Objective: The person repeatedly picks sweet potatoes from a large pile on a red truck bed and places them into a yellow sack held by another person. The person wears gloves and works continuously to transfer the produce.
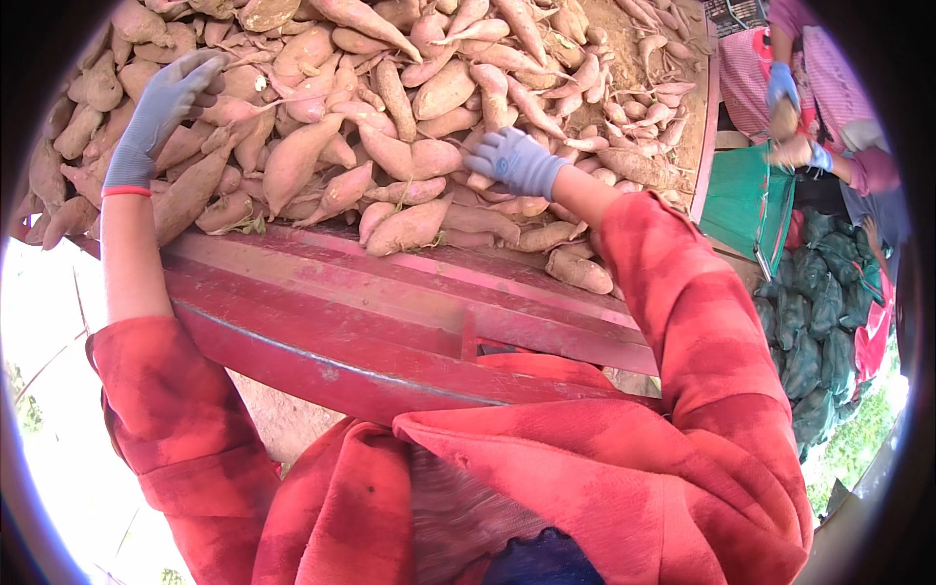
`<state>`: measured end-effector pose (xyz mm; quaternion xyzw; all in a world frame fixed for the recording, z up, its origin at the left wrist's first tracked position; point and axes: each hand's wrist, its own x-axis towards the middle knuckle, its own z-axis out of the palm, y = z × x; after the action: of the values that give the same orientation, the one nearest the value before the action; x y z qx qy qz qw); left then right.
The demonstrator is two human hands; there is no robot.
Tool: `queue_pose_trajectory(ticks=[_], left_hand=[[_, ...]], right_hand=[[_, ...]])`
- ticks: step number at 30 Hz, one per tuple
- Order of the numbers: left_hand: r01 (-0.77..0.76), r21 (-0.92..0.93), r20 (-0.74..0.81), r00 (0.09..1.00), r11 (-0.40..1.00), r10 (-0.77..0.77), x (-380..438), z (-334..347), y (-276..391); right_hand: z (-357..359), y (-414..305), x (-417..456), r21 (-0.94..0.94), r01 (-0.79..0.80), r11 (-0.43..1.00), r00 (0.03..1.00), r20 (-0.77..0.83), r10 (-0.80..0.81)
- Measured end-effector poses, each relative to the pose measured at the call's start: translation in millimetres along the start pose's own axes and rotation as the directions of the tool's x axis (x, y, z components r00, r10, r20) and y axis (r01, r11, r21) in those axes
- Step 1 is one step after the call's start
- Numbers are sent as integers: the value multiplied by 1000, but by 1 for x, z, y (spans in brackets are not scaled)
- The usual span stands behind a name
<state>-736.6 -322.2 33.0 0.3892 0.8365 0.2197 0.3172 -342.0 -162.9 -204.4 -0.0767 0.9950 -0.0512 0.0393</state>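
A heap of sweet potatoes (300, 172), pinkish and dusted with soil, lies before me. My left hand (164, 102), in a grey knitted glove with a red cuff edge, reaches onto its left side. Its fingers bend beside a pink sweet potato with a thin tail (235, 111); whether they grip anything is hidden. Near the heap's front right, my right hand (515, 162) wears a similar grey glove. Its curled fingers rest over a small pale sweet potato (479, 181), and I cannot tell whether they hold it.
A red metal edge (329, 358) runs between my body and the heap. On the right, another person's gloved hand (782, 88) holds a sweet potato above a green mesh bag (746, 197). Several filled dark green mesh bags (812, 322) are piled below it.
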Motion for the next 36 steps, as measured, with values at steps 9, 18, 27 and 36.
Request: queue_pose_trajectory(ticks=[9,18,27,36], left_hand=[[-406,25,202,897,914,393,-37,93,83],[-148,-677,72,962,721,265,-41,86,121],[7,-824,57,996,567,70,-37,77,105],[112,-879,210,963,463,167,-28,87,97]], right_hand=[[-173,7,48,955,-224,196,757,44,652],[-123,-70,55,901,-281,331,900,127,418],[-37,-115,49,571,-28,820,980,-144,134],[-73,-4,-8,687,214,-694,905,128,405]])
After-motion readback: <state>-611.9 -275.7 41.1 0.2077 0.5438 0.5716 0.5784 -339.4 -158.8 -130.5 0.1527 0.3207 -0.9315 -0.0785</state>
